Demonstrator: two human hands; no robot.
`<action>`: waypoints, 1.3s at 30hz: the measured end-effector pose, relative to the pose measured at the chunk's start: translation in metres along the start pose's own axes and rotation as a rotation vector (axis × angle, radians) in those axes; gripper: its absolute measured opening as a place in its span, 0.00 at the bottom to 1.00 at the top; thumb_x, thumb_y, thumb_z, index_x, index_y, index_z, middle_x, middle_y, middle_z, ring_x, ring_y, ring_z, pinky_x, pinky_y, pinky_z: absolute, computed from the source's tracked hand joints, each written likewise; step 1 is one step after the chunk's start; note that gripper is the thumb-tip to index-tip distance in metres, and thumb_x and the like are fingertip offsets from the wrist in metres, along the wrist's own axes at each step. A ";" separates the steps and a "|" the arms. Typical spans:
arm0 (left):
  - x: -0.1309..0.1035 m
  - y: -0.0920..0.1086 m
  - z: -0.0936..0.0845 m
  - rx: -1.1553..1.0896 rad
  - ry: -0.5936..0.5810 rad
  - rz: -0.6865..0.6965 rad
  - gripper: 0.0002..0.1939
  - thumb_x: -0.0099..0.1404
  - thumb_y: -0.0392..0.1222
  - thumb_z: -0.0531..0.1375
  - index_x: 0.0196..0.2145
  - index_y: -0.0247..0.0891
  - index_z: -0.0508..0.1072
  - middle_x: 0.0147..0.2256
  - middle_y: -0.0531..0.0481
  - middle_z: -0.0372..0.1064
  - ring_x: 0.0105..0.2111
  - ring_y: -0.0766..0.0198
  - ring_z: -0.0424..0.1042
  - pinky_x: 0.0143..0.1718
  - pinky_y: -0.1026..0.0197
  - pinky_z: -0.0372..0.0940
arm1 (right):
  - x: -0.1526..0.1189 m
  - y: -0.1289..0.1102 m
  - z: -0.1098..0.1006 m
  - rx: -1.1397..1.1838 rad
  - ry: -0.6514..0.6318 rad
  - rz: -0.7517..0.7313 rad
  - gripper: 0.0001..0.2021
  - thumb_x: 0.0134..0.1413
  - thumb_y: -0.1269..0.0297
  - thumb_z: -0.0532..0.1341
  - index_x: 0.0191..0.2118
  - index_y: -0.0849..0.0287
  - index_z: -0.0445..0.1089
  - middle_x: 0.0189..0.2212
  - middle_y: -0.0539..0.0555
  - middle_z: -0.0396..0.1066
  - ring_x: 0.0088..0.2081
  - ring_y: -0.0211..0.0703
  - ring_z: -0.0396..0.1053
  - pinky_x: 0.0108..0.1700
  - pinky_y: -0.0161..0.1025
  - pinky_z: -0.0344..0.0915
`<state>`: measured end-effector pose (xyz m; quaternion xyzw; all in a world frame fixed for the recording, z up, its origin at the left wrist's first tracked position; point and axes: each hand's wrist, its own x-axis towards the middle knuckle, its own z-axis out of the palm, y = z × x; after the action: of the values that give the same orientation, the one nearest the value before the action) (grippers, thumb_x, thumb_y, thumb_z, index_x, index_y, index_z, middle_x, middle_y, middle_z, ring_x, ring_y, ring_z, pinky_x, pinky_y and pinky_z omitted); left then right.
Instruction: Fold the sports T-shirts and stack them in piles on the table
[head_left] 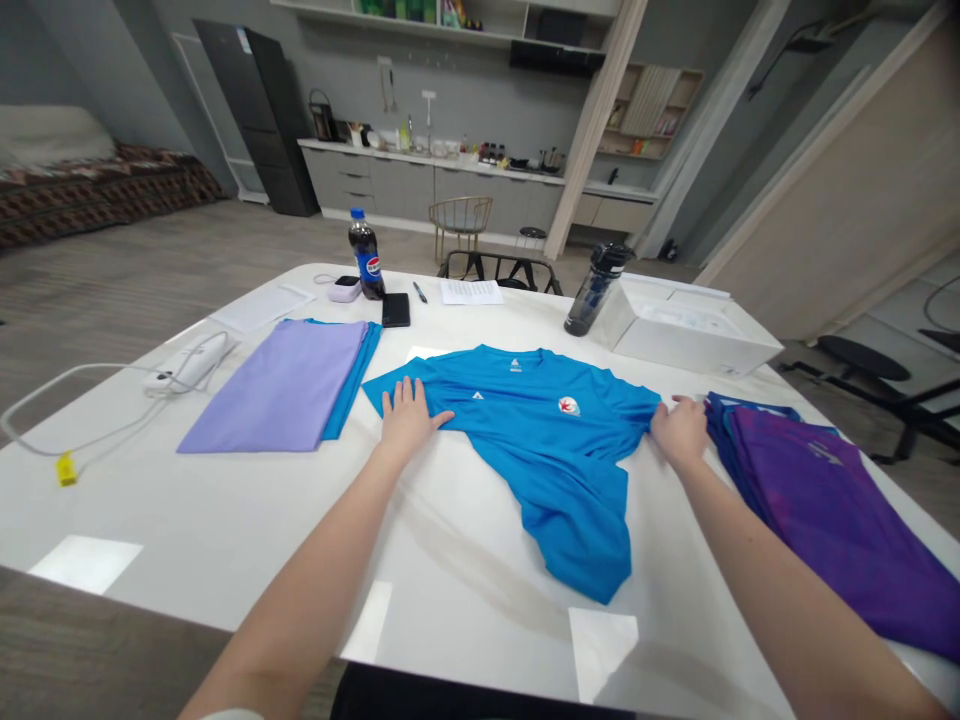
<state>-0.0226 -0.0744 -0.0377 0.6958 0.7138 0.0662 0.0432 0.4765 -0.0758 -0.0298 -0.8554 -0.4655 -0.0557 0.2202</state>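
White table [262,540], mid-frame: blue shirt [525,410] stretches crosswise, left hand [407,418] splayed on one sleeve, right hand [681,432] curled at the other, grip unclear.

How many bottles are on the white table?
2: a cola bottle by the lilac item, and a dark bottle beyond the blue T-shirt, beside the white box. Others could be hidden behind the box.

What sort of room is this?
Probably an open kitchen and dining area: grey cabinets run along the back, a tall dark fridge stands beside them, and a white table fills the foreground.
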 end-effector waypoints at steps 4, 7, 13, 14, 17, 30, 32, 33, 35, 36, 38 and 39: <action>-0.003 0.022 0.006 -0.029 0.052 0.074 0.45 0.71 0.69 0.44 0.74 0.34 0.50 0.73 0.33 0.43 0.73 0.40 0.43 0.70 0.37 0.42 | -0.029 -0.048 0.011 -0.022 -0.215 -0.532 0.29 0.69 0.46 0.47 0.67 0.53 0.63 0.68 0.61 0.60 0.67 0.61 0.56 0.66 0.64 0.52; 0.006 0.036 0.016 -0.039 -0.008 0.055 0.42 0.73 0.67 0.40 0.73 0.39 0.53 0.73 0.36 0.45 0.73 0.39 0.43 0.70 0.37 0.42 | -0.039 -0.074 0.027 -0.102 -0.459 -0.562 0.32 0.68 0.37 0.43 0.72 0.40 0.55 0.74 0.52 0.48 0.72 0.64 0.45 0.66 0.77 0.42; 0.057 0.036 0.024 -0.051 -0.061 0.107 0.39 0.74 0.64 0.38 0.74 0.42 0.50 0.74 0.42 0.41 0.73 0.44 0.40 0.72 0.42 0.40 | -0.024 -0.096 0.049 -0.167 -0.545 -0.463 0.36 0.65 0.31 0.37 0.74 0.34 0.43 0.76 0.47 0.35 0.74 0.68 0.34 0.62 0.86 0.34; 0.067 0.036 0.024 -0.051 -0.065 0.106 0.38 0.75 0.63 0.38 0.74 0.41 0.50 0.74 0.42 0.40 0.73 0.45 0.40 0.72 0.42 0.40 | -0.020 -0.099 0.051 -0.164 -0.548 -0.451 0.37 0.65 0.31 0.37 0.74 0.34 0.43 0.76 0.47 0.35 0.74 0.69 0.33 0.62 0.87 0.33; 0.095 0.040 0.025 -0.051 -0.074 0.104 0.38 0.75 0.62 0.38 0.74 0.42 0.50 0.74 0.43 0.39 0.74 0.45 0.40 0.72 0.42 0.39 | -0.008 -0.107 0.055 -0.140 -0.550 -0.426 0.38 0.64 0.30 0.38 0.74 0.35 0.44 0.76 0.48 0.35 0.74 0.71 0.33 0.61 0.88 0.31; 0.191 0.048 0.035 -0.038 -0.068 0.183 0.38 0.75 0.64 0.39 0.74 0.44 0.49 0.74 0.45 0.38 0.74 0.47 0.38 0.72 0.42 0.38 | 0.040 -0.134 0.086 -0.118 -0.507 -0.334 0.39 0.63 0.29 0.37 0.75 0.37 0.43 0.76 0.49 0.34 0.74 0.71 0.31 0.62 0.86 0.29; 0.189 0.045 0.035 -0.029 -0.070 0.211 0.38 0.74 0.64 0.39 0.74 0.44 0.49 0.74 0.45 0.38 0.74 0.48 0.38 0.72 0.42 0.38 | 0.043 -0.135 0.087 -0.093 -0.503 -0.336 0.40 0.63 0.29 0.38 0.75 0.38 0.45 0.76 0.50 0.36 0.74 0.71 0.32 0.63 0.85 0.30; 0.186 0.044 0.033 -0.023 -0.072 0.220 0.38 0.74 0.64 0.40 0.74 0.44 0.50 0.74 0.44 0.39 0.74 0.47 0.39 0.72 0.41 0.38 | 0.042 -0.135 0.085 -0.069 -0.493 -0.345 0.40 0.63 0.30 0.39 0.74 0.40 0.47 0.76 0.51 0.38 0.74 0.70 0.33 0.63 0.84 0.30; 0.174 0.043 0.028 -0.002 -0.043 0.241 0.35 0.75 0.61 0.41 0.73 0.43 0.52 0.74 0.42 0.41 0.73 0.46 0.41 0.71 0.37 0.38 | 0.037 -0.133 0.078 0.011 -0.424 -0.370 0.38 0.65 0.32 0.41 0.73 0.44 0.54 0.75 0.54 0.42 0.73 0.69 0.37 0.65 0.81 0.33; 0.167 0.043 0.024 0.008 -0.007 0.262 0.33 0.76 0.57 0.42 0.73 0.41 0.54 0.73 0.41 0.44 0.73 0.46 0.43 0.71 0.36 0.37 | 0.031 -0.130 0.073 0.059 -0.363 -0.387 0.37 0.66 0.34 0.42 0.71 0.47 0.59 0.74 0.56 0.46 0.72 0.67 0.40 0.66 0.78 0.35; 0.148 0.050 0.015 0.000 0.086 0.328 0.29 0.76 0.46 0.44 0.70 0.38 0.58 0.71 0.40 0.51 0.71 0.50 0.49 0.71 0.39 0.37 | 0.015 -0.122 0.061 0.146 -0.236 -0.437 0.32 0.68 0.39 0.45 0.62 0.54 0.70 0.69 0.60 0.57 0.69 0.63 0.49 0.68 0.69 0.41; 0.136 0.057 0.010 -0.024 0.123 0.368 0.28 0.75 0.41 0.44 0.69 0.37 0.61 0.70 0.41 0.55 0.70 0.52 0.52 0.71 0.42 0.39 | 0.005 -0.116 0.054 0.175 -0.189 -0.465 0.30 0.69 0.41 0.47 0.57 0.56 0.74 0.65 0.62 0.63 0.66 0.61 0.55 0.67 0.65 0.45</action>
<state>0.0313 0.0635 -0.0347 0.8087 0.5750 0.1241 -0.0051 0.3780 0.0054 -0.0391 -0.7045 -0.6711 0.0159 0.2304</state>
